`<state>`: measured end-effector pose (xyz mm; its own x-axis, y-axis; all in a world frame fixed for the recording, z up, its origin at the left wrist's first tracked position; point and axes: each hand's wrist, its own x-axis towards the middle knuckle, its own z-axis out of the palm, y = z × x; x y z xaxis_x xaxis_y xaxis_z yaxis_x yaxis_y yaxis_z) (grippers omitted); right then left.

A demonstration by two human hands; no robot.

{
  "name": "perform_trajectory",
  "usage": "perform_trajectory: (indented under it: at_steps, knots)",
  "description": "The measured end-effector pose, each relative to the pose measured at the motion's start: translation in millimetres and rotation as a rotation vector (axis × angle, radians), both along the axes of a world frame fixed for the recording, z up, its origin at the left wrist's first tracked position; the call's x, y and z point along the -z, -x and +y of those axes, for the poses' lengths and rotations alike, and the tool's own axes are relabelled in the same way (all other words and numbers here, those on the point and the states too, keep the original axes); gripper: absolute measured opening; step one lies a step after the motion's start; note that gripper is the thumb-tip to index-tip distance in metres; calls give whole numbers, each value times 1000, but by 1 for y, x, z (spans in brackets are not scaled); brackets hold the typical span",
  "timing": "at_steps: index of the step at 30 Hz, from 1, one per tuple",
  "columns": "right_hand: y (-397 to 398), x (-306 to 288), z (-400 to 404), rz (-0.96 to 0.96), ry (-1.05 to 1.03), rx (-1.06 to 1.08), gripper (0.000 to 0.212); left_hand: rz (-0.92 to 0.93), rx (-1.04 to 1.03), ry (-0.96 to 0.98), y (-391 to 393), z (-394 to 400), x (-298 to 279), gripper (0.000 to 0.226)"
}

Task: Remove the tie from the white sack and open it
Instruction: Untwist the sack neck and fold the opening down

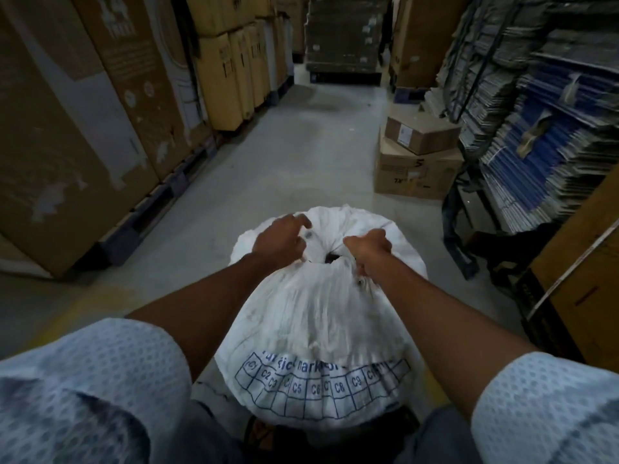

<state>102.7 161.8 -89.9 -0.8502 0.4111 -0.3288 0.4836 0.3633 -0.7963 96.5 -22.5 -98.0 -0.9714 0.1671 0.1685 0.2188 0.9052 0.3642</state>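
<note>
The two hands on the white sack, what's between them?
In the head view, between the left hand and right hand lies the white sack's gathered mouth, with a small dark opening.

Under both hands the white sack (321, 316) looks like woven plastic cloth, matt and finely ribbed, creased into gathered folds where the left hand (279, 241) and right hand (368, 251) bunch it, with blue ink printed on its near side; the sleeves (90, 390) behind the hands are thin light-blue cloth with a small dotted weave; the floor (301, 155) beyond the hands is bare grey concrete, dull and scuffed; the tall cartons (83, 105) to the left are brown cardboard, matt, their faces torn in pale patches; the small boxes (418, 155) to the right are plain matt cardboard.
</note>
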Motion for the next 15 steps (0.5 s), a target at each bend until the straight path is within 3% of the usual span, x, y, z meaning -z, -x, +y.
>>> perform_trajectory:
  at_steps: [3,5,7,9,11,15]
  knots:
    - [3,20,-13,-149,125,69,112,-216,44,64,18,17,13,37]
    - [4,38,-17,-200,158,140,115,-337,-25,131,25,29,31,69]
    - [5,58,-19,-206,157,147,107,-408,-93,209,27,38,49,92]
    - [5,80,-20,-174,114,99,81,-436,-133,269,25,45,63,96]
    - [0,91,-20,-169,-87,139,65,-442,-153,307,27,50,73,89]
    - [-12,96,-8,-50,-139,-44,64,-438,-279,137,33,57,75,70]
